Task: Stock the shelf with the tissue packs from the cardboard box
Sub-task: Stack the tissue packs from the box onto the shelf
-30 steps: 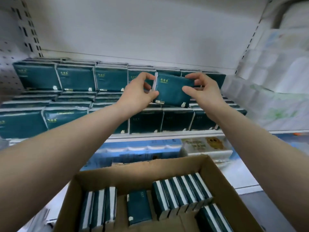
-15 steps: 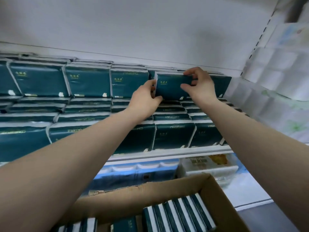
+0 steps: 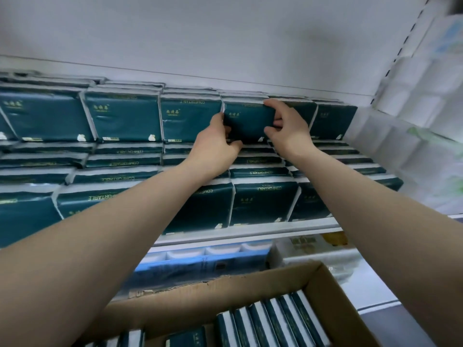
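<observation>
Dark teal tissue packs [image 3: 248, 121], gold lettering; brown cardboard box [image 3: 225, 296].

Two hands [image 3: 215, 146] [image 3: 288, 131]; one cardboard box [image 3: 225, 296]; one held tissue pack [image 3: 248, 123].

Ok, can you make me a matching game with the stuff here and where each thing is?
Things:
1 held pack
2 box
3 blue packs
4 white rolls

Places or states:
A far right
B at the bottom, nearest
C gripped at both ends
D below the shelf

Pairs: 1-C, 2-B, 3-D, 4-A
</observation>
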Available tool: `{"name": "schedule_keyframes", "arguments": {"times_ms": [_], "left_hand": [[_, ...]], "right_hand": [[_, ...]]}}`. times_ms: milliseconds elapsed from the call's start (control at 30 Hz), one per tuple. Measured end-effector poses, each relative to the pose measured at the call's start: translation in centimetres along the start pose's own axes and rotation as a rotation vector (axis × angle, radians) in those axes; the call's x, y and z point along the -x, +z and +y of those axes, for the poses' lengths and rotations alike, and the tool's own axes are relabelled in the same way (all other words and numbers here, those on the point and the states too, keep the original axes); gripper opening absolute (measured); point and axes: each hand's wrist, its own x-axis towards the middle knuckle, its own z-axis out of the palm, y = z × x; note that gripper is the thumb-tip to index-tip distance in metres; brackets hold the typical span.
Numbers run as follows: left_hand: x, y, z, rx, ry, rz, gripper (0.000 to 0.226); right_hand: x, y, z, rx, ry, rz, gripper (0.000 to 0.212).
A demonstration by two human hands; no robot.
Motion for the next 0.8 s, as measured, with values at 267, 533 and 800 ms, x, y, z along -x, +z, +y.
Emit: {"name": "schedule_keyframes", "arguments": {"times_ms": [267,533,800], "left_hand": [[1.2,-1.7,2.4,0.005,0.011,0.011,0.056],[6.1,-3.7,5.4,0.06,0.149,0.046,0.047],[13.5,-5.1,3.7,0.154,0.16,0.011,0.042]], "right_hand": [[3.6,-2.3,-1.9,-0.021,-0.02,0.079,0.06],[10.0,-4.1,-5.2,-0.074,-0.086,0.123,0.046],[18.5,-2.7,-7.1,-0.188,-0.094,0.108,0.04]]}}
